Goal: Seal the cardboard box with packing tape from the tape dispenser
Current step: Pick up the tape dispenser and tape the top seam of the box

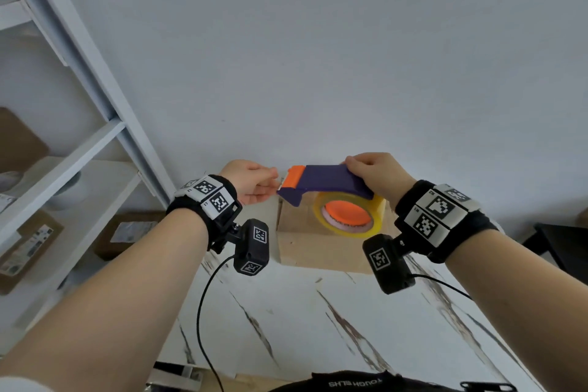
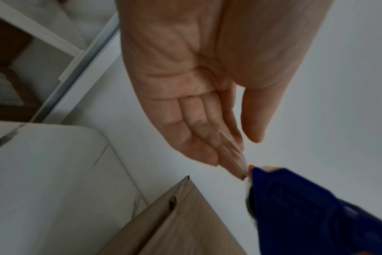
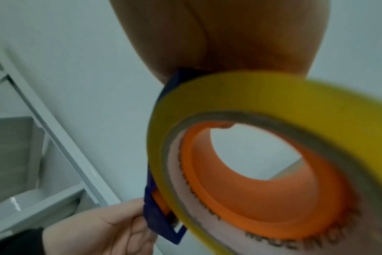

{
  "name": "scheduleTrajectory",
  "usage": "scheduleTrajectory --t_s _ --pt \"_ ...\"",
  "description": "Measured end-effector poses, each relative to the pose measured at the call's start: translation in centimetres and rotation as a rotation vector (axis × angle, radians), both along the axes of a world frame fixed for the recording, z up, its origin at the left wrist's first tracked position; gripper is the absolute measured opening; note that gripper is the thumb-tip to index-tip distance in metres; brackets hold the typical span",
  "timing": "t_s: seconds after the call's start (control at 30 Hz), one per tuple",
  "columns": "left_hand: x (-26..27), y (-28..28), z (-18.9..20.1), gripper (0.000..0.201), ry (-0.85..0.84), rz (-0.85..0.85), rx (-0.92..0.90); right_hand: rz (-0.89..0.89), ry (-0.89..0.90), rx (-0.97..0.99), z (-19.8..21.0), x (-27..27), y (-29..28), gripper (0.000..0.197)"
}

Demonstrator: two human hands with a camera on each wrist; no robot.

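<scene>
On the left, a white shelf unit (image 1: 95, 143) is standing against the wall. Your left hand (image 1: 251, 183) is reaching to the dispenser's orange front end, straight fingertips (image 2: 238, 165) touching it; whether they are pinching tape, you cannot tell. Your right hand (image 1: 372, 175) is gripping the blue tape dispenser (image 1: 324, 186) over its top, holding it above the cardboard box (image 1: 318, 245), which is sitting at the far edge of the marble-patterned table (image 1: 318, 328).
</scene>
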State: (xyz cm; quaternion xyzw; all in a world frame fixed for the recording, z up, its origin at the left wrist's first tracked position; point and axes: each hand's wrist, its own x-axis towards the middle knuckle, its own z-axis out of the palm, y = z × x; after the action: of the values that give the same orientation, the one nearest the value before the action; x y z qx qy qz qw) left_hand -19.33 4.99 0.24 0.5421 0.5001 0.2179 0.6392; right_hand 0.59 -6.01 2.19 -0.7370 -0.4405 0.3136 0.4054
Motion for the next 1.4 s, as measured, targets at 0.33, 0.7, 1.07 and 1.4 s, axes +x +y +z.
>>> scheduleTrajectory --t_s 0.33,0.7,1.07,1.4 --pt "1.6 -0.2 -0.3 0.016 0.047 0.096 0.07 -0.132 0.038 -0.005 -0.7 1.4 1.1 0.054" --pt "-1.3 1.8 -1.9 0.022 0.177 0.266 0.121 -0.007 -0.165 0.035 -0.4 4.8 0.6 0.048" --pt "-0.2 1.0 -4.5 0.009 0.223 0.239 0.099 0.071 -0.402 -0.043 -1.2 5.5 2.2 0.046" --pt "-0.1 3.2 -7.3 0.028 0.24 0.175 0.06 -0.009 -0.467 -0.151 -1.6 4.4 4.1 0.051"
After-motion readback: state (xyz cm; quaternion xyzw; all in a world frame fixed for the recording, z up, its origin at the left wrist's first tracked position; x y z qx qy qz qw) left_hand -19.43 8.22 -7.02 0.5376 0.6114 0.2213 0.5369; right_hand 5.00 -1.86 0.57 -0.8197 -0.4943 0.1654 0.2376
